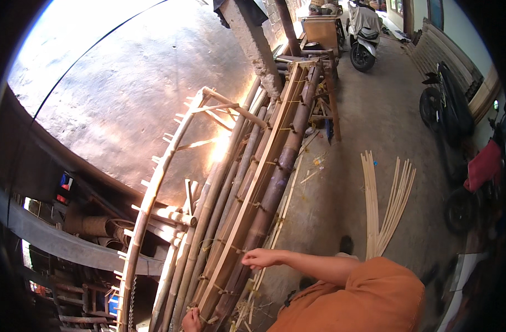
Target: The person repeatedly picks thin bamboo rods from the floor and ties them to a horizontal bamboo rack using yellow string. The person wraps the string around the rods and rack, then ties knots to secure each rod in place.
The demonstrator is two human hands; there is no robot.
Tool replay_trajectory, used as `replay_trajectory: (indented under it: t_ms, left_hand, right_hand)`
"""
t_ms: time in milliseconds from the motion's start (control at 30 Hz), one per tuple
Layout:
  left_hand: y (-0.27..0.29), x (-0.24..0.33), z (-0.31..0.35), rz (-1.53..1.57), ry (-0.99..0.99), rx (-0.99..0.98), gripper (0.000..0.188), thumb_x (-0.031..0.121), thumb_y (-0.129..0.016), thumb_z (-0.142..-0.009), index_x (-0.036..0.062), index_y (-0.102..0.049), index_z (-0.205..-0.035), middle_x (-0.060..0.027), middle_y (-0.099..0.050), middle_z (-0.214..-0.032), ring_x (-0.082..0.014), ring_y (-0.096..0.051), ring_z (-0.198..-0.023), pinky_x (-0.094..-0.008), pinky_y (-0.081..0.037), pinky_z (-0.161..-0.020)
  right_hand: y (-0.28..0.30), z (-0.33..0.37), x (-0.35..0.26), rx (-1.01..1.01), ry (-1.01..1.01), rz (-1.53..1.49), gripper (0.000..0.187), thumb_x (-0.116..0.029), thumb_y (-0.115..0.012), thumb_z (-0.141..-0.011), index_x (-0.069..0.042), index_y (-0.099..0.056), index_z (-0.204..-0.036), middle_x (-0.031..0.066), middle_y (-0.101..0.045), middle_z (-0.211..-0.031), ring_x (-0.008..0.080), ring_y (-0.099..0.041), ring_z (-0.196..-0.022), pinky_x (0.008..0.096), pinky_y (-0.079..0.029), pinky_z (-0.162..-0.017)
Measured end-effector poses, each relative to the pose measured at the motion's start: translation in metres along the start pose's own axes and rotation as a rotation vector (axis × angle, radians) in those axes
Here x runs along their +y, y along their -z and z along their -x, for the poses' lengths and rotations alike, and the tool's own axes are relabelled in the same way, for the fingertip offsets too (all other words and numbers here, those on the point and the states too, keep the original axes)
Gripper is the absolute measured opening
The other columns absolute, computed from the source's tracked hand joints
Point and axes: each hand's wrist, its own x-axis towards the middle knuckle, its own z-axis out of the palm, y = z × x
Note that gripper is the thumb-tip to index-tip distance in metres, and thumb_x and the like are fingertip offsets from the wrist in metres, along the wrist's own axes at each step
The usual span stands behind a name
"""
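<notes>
A long frame of bamboo and wooden poles runs away from me, with a pale squared beam beside a thick dark bamboo pole. Short pegs and yellowish ties cross them at intervals. My right hand is closed in a pinch above the dark pole; anything between the fingertips is too small to make out. Low in the picture, my left hand is closed by the left edge of the frame, partly cut off by the picture's rim. What its fingers hold, if anything, is hidden.
Split bamboo strips lie fanned on the concrete floor to the right. More bamboo poles and a pegged rail stand left. A concrete post rises beyond; a scooter and dark motorbikes are parked along the passage.
</notes>
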Motion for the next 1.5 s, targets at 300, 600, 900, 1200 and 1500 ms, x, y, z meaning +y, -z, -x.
replay_trajectory:
  t_ms: [300, 600, 900, 1200, 1500]
  left_hand:
    - [-0.037, 0.283, -0.049, 0.179, -0.208, 0.485, 0.038, 0.031, -0.05, -0.096, -0.0042, -0.063, -0.103, -0.027, -0.063, -0.096, -0.0428, -0.059, -0.089, -0.0457, -0.045, -0.078]
    - [-0.088, 0.766, -0.118, 0.299, -0.764, 0.159, 0.046, 0.029, -0.056, -0.095, -0.0013, -0.053, -0.129, -0.0213, -0.064, -0.116, -0.0322, -0.065, -0.102, -0.0372, -0.049, -0.088]
    - [-0.171, 1.036, -0.234, 0.245, -1.017, 0.25, 0.034, 0.02, -0.06, -0.09, -0.0039, -0.061, -0.114, -0.0271, -0.062, -0.111, -0.0417, -0.061, -0.098, -0.0448, -0.05, -0.085]
    - [-0.206, 1.112, -0.278, 0.375, -0.728, 0.193, 0.017, 0.017, -0.062, -0.084, 0.0018, -0.067, -0.088, -0.0238, -0.065, -0.083, -0.0426, -0.062, -0.083, -0.0485, -0.048, -0.073]
    - [-0.206, 1.132, -0.274, 0.279, -0.582, 0.103, 0.015, 0.015, -0.063, -0.083, 0.0044, -0.067, -0.093, -0.0219, -0.066, -0.085, -0.0408, -0.064, -0.081, -0.0469, -0.049, -0.071]
  right_hand:
    - [0.259, 0.143, 0.091, 0.398, -0.112, -0.192, 0.034, -0.036, -0.052, -0.098, -0.006, -0.057, -0.113, 0.0037, -0.06, -0.099, 0.0108, -0.06, -0.079, 0.0259, -0.049, -0.067]
    - [0.479, 0.238, 0.026, 0.622, 0.04, -0.139, 0.024, -0.027, -0.051, -0.099, -0.006, -0.06, -0.108, 0.0018, -0.062, -0.092, 0.0081, -0.058, -0.076, 0.0237, -0.049, -0.069]
    - [0.634, 0.232, -0.012, 0.772, 0.071, -0.319, 0.022, -0.024, -0.049, -0.1, -0.008, -0.06, -0.109, 0.0023, -0.064, -0.093, 0.0087, -0.059, -0.078, 0.0233, -0.049, -0.069]
    - [0.756, 0.211, -0.072, 0.658, -0.061, -0.201, 0.025, -0.026, -0.051, -0.099, -0.006, -0.061, -0.11, 0.0013, -0.062, -0.094, 0.0082, -0.056, -0.077, 0.0235, -0.048, -0.07]
    - [0.844, 0.132, -0.173, 0.405, -0.057, -0.812, 0.027, -0.031, -0.051, -0.097, -0.006, -0.061, -0.103, 0.0026, -0.06, -0.093, 0.0124, -0.058, -0.079, 0.0273, -0.048, -0.076]
